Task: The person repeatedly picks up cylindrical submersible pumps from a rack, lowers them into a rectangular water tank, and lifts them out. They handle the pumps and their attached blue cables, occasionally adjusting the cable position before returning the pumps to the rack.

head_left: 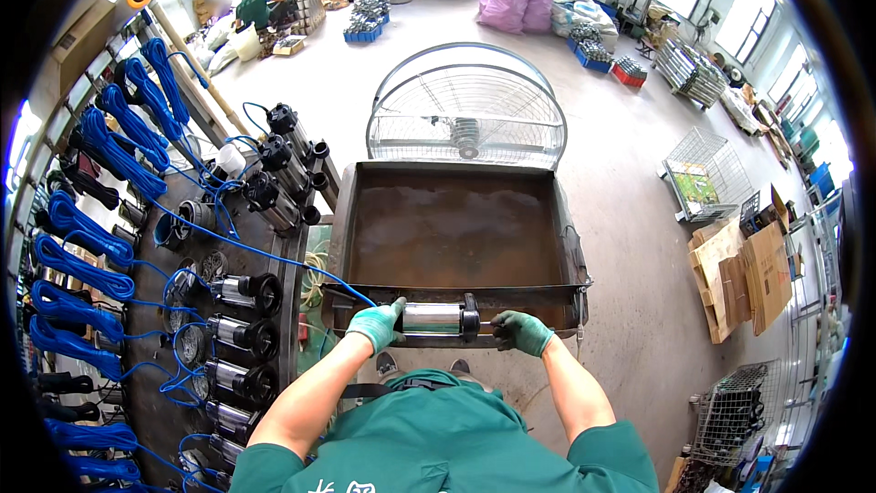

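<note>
A submersible pump motor (432,319), a shiny silver cylinder with a black end piece, lies sideways along the near edge of the metal tank (343,219). My left hand (379,325), in a green and white glove, is closed round its left end, where a blue cable (301,260) runs off to the left. From the black end piece a thin rod (485,322) sticks out to the right. My right hand (522,333), also gloved, has its fingers curled at that rod's end; their tips are partly hidden.
Brown water (456,228) fills the tank, with a large round fan (466,100) behind it. On the left, a dark bench (151,347) carries several pumps (239,335) and coiled blue cables (87,324). Flattened cardboard (765,278) and a wire cage (716,169) stand right. Another person (254,9) works far left.
</note>
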### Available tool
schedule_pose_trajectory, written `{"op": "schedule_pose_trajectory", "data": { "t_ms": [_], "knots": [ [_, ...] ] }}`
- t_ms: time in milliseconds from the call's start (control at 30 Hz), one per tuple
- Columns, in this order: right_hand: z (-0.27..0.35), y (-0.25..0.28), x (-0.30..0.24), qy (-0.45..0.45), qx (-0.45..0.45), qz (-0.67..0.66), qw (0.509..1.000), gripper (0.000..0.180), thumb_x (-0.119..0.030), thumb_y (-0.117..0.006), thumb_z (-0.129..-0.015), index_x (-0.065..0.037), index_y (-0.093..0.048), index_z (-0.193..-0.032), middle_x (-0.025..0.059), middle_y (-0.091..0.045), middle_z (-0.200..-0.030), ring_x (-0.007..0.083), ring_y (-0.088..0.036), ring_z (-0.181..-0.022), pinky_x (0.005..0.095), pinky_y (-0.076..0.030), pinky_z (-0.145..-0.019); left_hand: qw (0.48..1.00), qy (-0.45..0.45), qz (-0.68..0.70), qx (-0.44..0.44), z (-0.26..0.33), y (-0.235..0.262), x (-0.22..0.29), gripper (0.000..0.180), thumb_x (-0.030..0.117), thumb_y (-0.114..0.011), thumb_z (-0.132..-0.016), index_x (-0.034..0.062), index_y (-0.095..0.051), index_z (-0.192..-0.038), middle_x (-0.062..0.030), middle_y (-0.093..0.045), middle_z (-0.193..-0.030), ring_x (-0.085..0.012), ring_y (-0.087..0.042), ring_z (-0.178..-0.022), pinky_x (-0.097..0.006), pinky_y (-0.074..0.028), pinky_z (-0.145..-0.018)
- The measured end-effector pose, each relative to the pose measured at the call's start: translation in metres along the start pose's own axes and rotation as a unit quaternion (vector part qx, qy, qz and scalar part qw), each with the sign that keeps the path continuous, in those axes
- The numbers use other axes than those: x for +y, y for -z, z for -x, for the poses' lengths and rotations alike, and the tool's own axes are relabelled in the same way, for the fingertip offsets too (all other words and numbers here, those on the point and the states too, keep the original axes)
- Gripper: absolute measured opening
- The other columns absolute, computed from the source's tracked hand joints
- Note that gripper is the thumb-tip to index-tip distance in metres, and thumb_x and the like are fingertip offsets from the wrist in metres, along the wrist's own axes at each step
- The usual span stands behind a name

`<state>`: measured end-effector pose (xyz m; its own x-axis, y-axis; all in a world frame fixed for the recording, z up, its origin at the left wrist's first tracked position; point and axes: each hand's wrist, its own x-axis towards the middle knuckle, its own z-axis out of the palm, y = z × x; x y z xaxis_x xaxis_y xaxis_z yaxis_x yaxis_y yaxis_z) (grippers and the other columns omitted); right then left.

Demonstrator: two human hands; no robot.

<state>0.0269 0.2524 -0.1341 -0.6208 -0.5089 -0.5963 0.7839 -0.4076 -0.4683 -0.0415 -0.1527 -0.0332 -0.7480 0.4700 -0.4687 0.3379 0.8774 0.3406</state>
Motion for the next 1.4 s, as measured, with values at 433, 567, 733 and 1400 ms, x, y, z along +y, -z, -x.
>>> {"op": "schedule_pose_trajectory", "data": {
  "t_ms": [433, 567, 733, 1400],
  "knots": [
    [-0.007, -0.026, -0.020, 0.004, 0.091, 0.545, 0.833, 0.054, -0.032, -0.071, -0.093, -0.010, -0.061, -0.142, 0.0110, -0.074, -0.094, 0.0169, -0.067, -0.065, 0.0350, -0.056, -0.059, 0.999, -0.017, -0.006, 0.033, -0.009, -0.019, -0.015, 0.093, 0.030, -0.087, -0.078, 0.0108, -0.042, -0.156, -0.0244, -0.070, -0.119, -0.0421, -0.068, -0.111, -0.049, -0.055, -0.093],
    [-0.005, -0.012, -0.007, 0.097, 0.128, 0.369, 0.915, 0.056, -0.025, -0.065, -0.100, -0.004, -0.052, -0.151, 0.0051, -0.070, -0.103, 0.0110, -0.060, -0.078, 0.0295, -0.053, -0.067, 0.999, -0.016, -0.002, 0.044, -0.010, -0.021, -0.013, 0.095, 0.028, -0.090, -0.075, 0.0110, -0.043, -0.155, -0.0246, -0.068, -0.126, -0.0427, -0.067, -0.113, -0.049, -0.055, -0.094],
    [-0.010, -0.026, 0.000, 0.113, 0.117, 0.170, 0.972, 0.039, -0.017, -0.065, -0.101, -0.002, -0.064, -0.137, 0.0059, -0.072, -0.105, 0.0142, -0.067, -0.085, 0.0308, -0.057, -0.076, 0.999, 0.030, -0.012, 0.001, -0.003, -0.005, 0.003, 0.097, 0.028, -0.088, -0.077, 0.0130, -0.038, -0.159, -0.0237, -0.067, -0.130, -0.0408, -0.068, -0.114, -0.047, -0.055, -0.096],
    [0.023, -0.021, -0.003, 0.080, 0.328, 0.643, 0.688, 0.023, -0.021, -0.061, -0.093, -0.010, -0.070, -0.111, 0.0229, -0.074, -0.104, 0.0427, -0.070, -0.103, 0.0505, -0.056, -0.088, 0.990, 0.097, -0.088, 0.046, 0.087, 0.048, -0.044, 0.042, 0.039, -0.084, -0.081, 0.0048, -0.075, -0.102, -0.0196, -0.069, -0.107, -0.0411, -0.069, -0.096, -0.050, -0.056, -0.084]
  ]
}}
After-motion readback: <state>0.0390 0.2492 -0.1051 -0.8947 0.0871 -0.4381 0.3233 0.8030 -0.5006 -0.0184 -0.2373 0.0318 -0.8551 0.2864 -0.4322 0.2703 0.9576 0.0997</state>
